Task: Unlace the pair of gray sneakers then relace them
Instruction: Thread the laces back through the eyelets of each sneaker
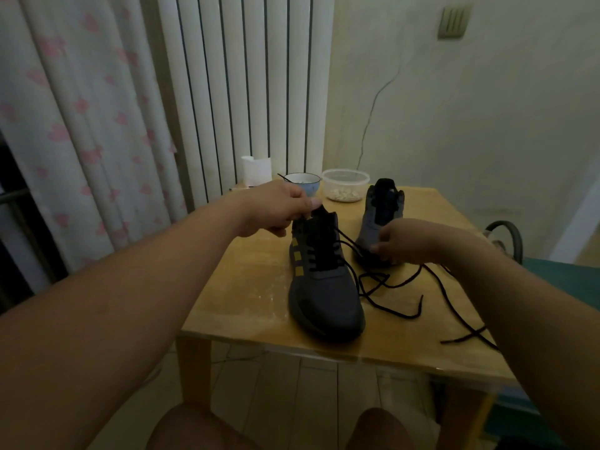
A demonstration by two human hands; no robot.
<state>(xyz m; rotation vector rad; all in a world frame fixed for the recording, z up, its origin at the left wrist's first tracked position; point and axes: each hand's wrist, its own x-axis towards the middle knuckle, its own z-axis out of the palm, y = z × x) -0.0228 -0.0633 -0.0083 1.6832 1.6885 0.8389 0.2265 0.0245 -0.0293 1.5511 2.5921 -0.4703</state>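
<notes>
Wood tabletop (246,287), head view, sole view.

1. Near sneaker (324,287): grey, mid-tabletop, toe toward the front edge. Lower eyelets are laced in black and the top ones are freed. Left hand (279,209) grips the tongue at the collar, fingers curled.
2. Far sneaker (380,216): toward the far right corner, apparently laceless, toe partly hidden by the right hand (399,241).
3. Lace (350,241): runs from the near sneaker's top eyelets to the right hand, which pinches it.
4. Loose lace (389,310): looped and crossed between the near sneaker and the right edge, one end close to the front edge. Cannot tell whether it is one lace or two.
5. Bowl (303,185) and tub (345,185): far edge, just behind the left hand.

Hazards, judged:
- Pulling through crossed loops may knot the lace.
- A hard tug could drag the sneaker if the left hand's hold slackens.
- The end near the front edge may slip off.
- A backward jerk of the left hand could strike the bowl.
</notes>
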